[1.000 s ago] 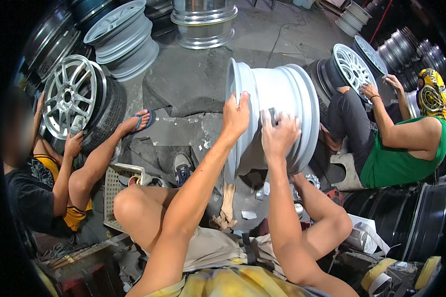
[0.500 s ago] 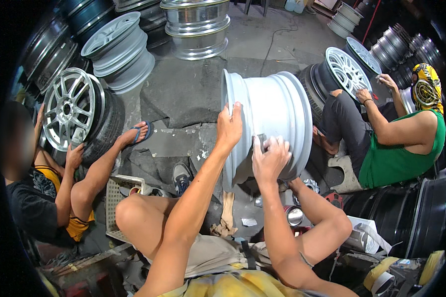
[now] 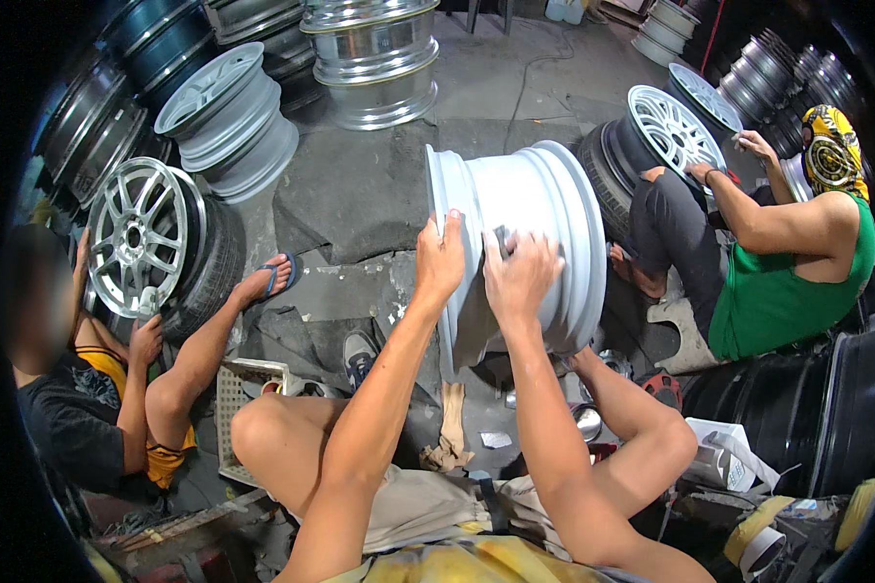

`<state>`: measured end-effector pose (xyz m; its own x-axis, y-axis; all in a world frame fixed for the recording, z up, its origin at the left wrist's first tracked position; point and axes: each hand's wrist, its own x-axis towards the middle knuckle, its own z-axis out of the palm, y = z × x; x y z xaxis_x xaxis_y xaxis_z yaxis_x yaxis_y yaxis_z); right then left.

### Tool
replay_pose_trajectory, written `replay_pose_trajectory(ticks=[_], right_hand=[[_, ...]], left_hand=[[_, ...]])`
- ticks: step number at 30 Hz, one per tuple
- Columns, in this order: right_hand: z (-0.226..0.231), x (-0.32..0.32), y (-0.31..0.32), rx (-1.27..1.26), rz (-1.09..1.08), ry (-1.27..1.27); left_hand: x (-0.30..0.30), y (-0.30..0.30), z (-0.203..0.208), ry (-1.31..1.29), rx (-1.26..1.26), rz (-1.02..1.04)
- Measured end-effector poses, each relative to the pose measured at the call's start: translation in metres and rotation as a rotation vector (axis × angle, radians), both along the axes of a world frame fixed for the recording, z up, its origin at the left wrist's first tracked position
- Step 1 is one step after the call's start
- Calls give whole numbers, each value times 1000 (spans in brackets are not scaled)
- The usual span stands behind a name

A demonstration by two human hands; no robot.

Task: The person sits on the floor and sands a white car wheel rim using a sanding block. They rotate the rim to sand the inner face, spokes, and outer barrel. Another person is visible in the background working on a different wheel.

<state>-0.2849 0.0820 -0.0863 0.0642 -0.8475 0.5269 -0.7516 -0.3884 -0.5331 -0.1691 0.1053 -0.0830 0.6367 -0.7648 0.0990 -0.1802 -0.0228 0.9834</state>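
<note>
A light grey wheel rim [image 3: 501,189] stands upright between my knees, its barrel turned toward me. My left hand [image 3: 441,255] is closed around the rim's left flange, thumb up along the edge. My right hand [image 3: 521,277], slightly smeared by motion, presses on the barrel with bent fingers. Between those fingers a small dark grey piece of sandpaper [image 3: 503,236] shows; most of it is covered. Below the rim, a crumpled brown paper strip [image 3: 449,428] lies on the floor near a small white scrap [image 3: 496,440].
At left a person holds a silver spoked wheel [image 3: 138,238] against a tyre. A person in green at right works on another wheel [image 3: 673,126]. A cream plastic basket [image 3: 226,428] sits by my left knee; an open can [image 3: 587,420] stands near my right leg. Stacked rims [image 3: 371,78] stand behind.
My right hand has moved up along the barrel with the sandpaper. My left hand keeps its hold on the flange. The whole view has shifted slightly.
</note>
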Motion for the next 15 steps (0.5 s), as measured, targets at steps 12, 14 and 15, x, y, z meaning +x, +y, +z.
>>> replay_pose_trajectory(ticks=[12, 14, 15], right_hand=[[8, -5, 1, -36, 14, 39], [6, -5, 1, -113, 24, 34], [-2, -15, 17, -9, 56, -4]], left_hand=[[-5, 8, -8, -7, -92, -4], [-2, 7, -10, 4, -98, -16], [-2, 7, -10, 4, -94, -8]])
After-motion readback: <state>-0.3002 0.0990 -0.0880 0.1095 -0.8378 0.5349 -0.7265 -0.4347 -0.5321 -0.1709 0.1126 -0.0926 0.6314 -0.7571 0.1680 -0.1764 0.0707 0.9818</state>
